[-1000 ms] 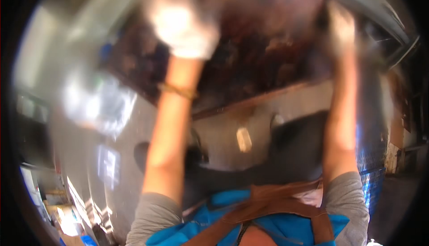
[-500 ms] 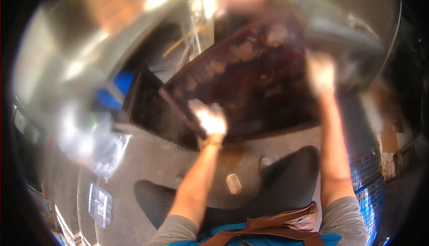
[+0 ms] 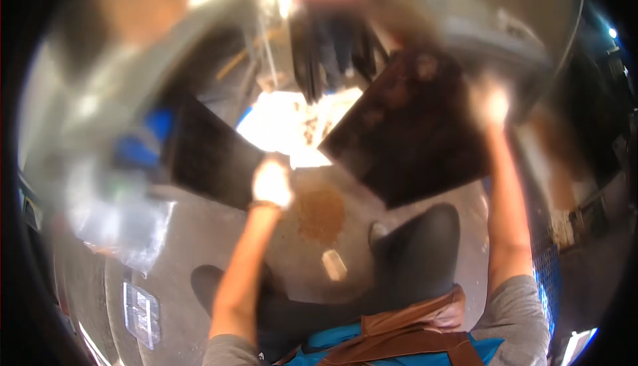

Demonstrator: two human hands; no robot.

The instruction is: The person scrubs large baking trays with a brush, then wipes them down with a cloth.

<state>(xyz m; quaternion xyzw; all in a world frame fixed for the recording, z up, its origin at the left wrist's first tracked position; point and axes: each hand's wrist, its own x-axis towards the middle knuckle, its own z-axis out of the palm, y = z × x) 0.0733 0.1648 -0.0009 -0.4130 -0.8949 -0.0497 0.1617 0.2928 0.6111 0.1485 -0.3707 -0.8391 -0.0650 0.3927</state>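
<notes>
My left hand (image 3: 272,183) is at the inner corner of the left dark panel (image 3: 209,150), its fingers blurred and overexposed. At the outer side of the right dark panel (image 3: 419,133) is my right hand (image 3: 490,102), also smeared by motion. The two panels stand apart, and a very bright area (image 3: 292,126) shows between them. Whether either hand grips its panel cannot be made out.
A clear plastic bag (image 3: 123,223) lies at the left, near a blue object (image 3: 143,140). A small pale brush-like object (image 3: 334,265) is on the floor near my knees. A clear rectangular item (image 3: 141,315) lies lower left. Someone's dark-clothed legs (image 3: 332,50) show beyond the panels.
The right panel has swung to the right, away from the left one, uncovering the bright area. My left hand has moved left to the left panel's corner; my right hand has shifted slightly right.
</notes>
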